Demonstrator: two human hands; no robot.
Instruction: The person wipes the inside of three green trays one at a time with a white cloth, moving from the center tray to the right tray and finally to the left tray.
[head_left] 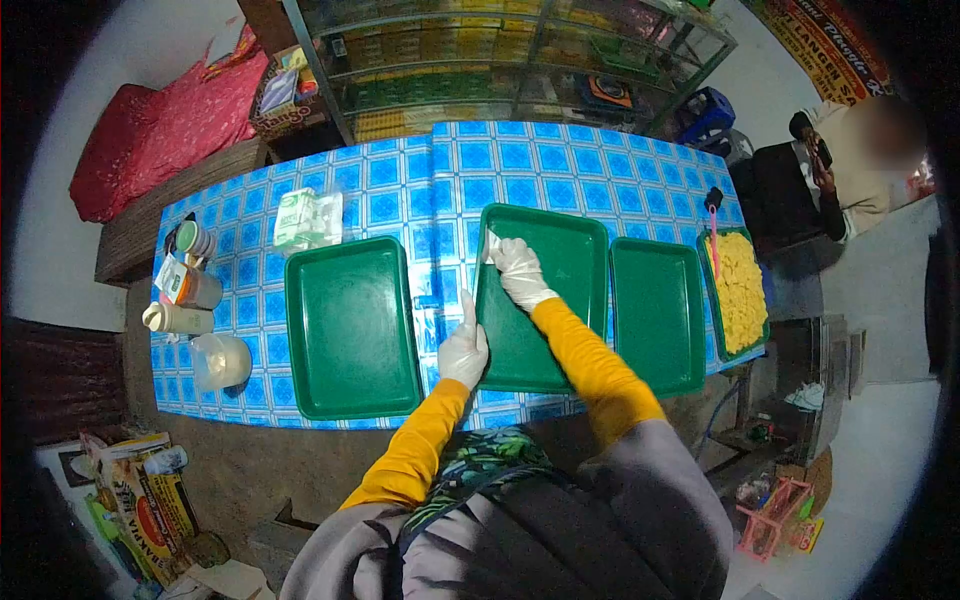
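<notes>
My right hand (521, 272), in a white glove, is closed on a white piece of tissue or cloth (489, 246). It presses this against the upper left inside corner of a green tray (545, 345). At the same tray's left edge is my left hand (463, 350), also gloved, with its index finger stretched along the side and the other fingers curled at the rim. Another green tray (350, 330) lies to the left, and a third green tray (657, 320) stands close on the right.
A tray of yellow dough-like food (740, 290) with a pink-handled utensil (714, 255) sits at the far right. Plastic packs (303, 220), jars (203, 290) and a clear tub (221, 362) stand on the blue checked tablecloth (390, 195). A person (860, 190) sits beyond, holding a phone.
</notes>
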